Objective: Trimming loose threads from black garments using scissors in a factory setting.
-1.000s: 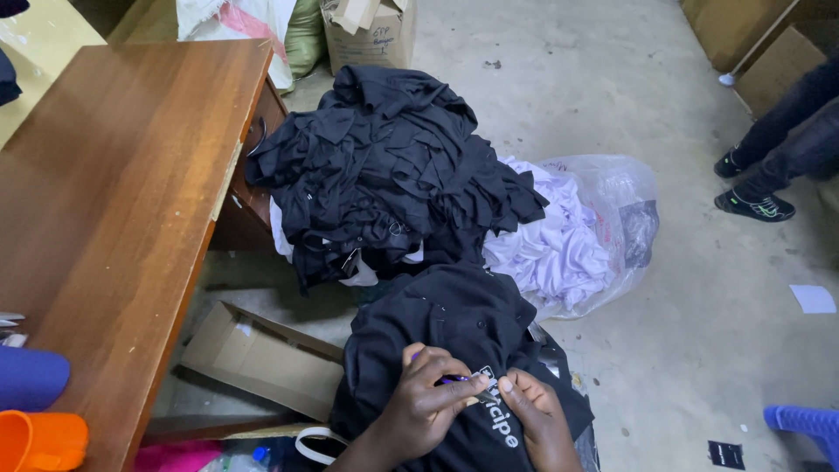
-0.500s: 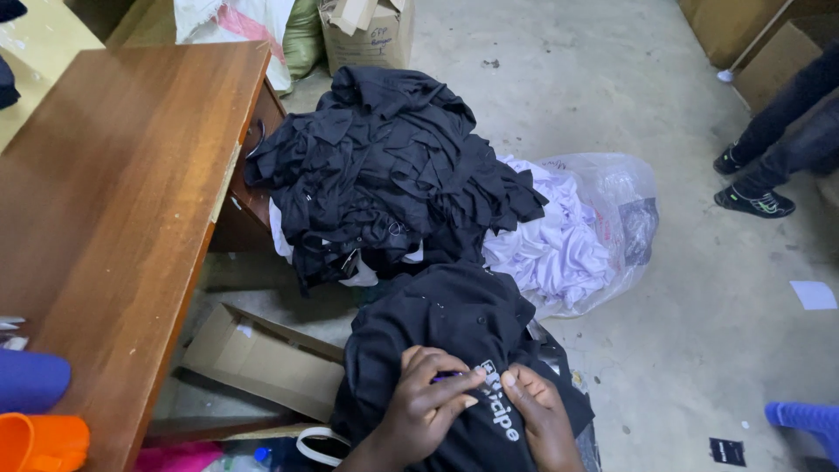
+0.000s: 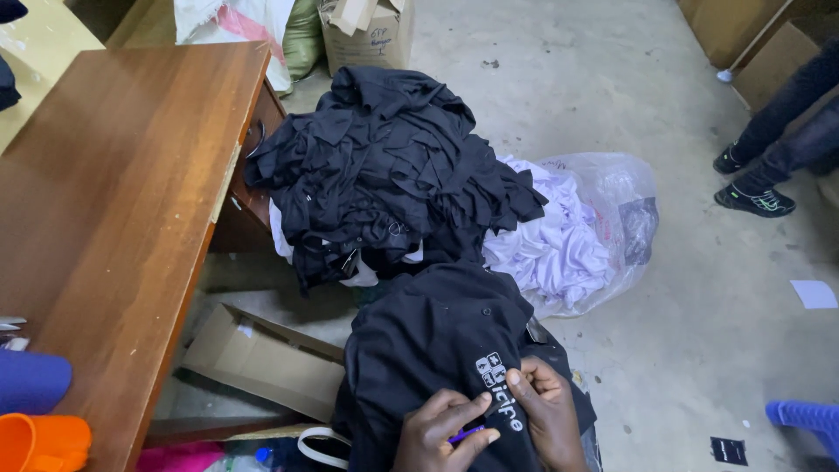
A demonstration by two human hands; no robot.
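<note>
A black garment point(image 3: 433, 350) with white printed lettering lies across my lap at the bottom centre. My left hand point(image 3: 440, 435) pinches a small purple tool point(image 3: 465, 433) against the print. My right hand point(image 3: 546, 413) grips the fabric right beside the lettering, fingers curled onto the cloth. The two hands nearly touch over the print. Beyond them a big heap of black garments point(image 3: 384, 170) rests on the floor against the desk.
A brown wooden desk point(image 3: 114, 218) fills the left, with an orange cup point(image 3: 39, 441) and a blue object point(image 3: 31, 380) at its near end. A clear bag of white clothes point(image 3: 572, 240), a flattened carton point(image 3: 262, 358) and another person's legs point(image 3: 773, 140) surround the heap.
The hands have shifted slightly on the lettering; my left hand's fingers have moved a bit along the print with the purple tool. Everything else is still.
</note>
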